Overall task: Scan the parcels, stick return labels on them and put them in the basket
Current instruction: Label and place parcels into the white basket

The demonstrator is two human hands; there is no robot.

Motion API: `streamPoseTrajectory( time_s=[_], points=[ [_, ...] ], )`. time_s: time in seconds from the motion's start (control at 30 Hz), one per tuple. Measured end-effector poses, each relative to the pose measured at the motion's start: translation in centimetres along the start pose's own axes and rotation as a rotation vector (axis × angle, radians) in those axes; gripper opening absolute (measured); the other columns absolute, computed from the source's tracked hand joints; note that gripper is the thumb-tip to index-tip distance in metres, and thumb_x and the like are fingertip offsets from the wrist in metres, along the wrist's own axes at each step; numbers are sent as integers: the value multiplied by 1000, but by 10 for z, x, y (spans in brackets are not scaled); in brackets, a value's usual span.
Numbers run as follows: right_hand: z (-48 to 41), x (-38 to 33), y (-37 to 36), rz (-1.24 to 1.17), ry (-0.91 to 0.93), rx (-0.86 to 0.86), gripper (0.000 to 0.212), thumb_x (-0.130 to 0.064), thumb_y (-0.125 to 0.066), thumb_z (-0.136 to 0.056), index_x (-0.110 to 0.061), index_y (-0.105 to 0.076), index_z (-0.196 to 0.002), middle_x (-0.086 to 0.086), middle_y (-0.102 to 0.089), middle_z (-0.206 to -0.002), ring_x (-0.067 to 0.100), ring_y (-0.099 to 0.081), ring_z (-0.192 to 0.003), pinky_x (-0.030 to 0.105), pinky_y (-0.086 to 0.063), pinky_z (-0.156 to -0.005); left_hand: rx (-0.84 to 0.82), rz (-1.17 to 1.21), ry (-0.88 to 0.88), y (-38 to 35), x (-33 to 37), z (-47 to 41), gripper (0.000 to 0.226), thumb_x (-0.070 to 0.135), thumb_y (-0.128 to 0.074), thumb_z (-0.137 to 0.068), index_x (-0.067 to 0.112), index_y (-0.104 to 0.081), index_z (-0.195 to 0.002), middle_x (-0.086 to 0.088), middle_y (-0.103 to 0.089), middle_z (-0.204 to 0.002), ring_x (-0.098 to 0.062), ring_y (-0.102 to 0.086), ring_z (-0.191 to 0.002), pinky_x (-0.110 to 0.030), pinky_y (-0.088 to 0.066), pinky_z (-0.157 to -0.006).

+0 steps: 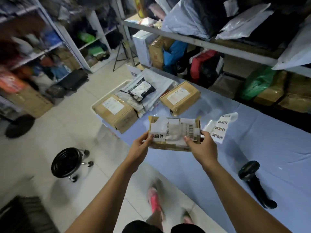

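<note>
Brown cardboard, patched with white tape and paper, makes up the small flat parcel [175, 132] that both hands hold in the air over the near edge of the desk [269, 145], which is draped in pale blue cloth. The left hand [141, 146] grips the parcel's left end, its thumb lying on top at the edge of a white return label [157, 136] with bold black characters stuck to the upper face. The right hand [202, 145] grips the right end, thumb on top next to a printed barcode.

Just beyond the right hand a white strip of labels [220, 126] bearing the same black characters lies on the cloth, its far end curling up. A black handheld scanner [255, 180] lies on the desk further right, well apart from the parcel.

Further along the cloth sits a taped brown box [180, 98] with a white shipping slip on top. Beside it, at the desk's far left end, a white basket [107, 94] holds a larger brown carton [116, 111], grey plastic mailers [158, 81] and a black plastic pouch [141, 89] lying on top of them; whether the basket stands on the desk or just past it cannot be told.

On the tiled floor to the left stands a round black stool [67, 162] on castors. Metal shelves [193, 42] crammed with bags and boxes run behind the desk
</note>
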State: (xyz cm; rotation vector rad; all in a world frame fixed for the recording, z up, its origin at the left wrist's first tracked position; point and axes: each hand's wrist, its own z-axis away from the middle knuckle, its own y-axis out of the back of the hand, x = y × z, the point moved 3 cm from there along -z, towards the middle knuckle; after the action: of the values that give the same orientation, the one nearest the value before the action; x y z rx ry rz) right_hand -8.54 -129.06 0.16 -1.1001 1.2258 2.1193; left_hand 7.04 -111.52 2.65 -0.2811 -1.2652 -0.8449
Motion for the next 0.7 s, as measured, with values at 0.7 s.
streamPoseTrajectory(
  time_s=[0.7],
  points=[
    [94, -250, -357, 36, 236, -268, 34, -43, -78, -80, -31, -60, -106, -13, -68, -95, 3, -62, -84, 31, -54, -72, 346, 173, -16, 426, -70, -34, 38, 35, -44, -103, 64, -65, -94, 39, -66, -93, 21, -56, -75, -7, -45, -60]
  ],
)
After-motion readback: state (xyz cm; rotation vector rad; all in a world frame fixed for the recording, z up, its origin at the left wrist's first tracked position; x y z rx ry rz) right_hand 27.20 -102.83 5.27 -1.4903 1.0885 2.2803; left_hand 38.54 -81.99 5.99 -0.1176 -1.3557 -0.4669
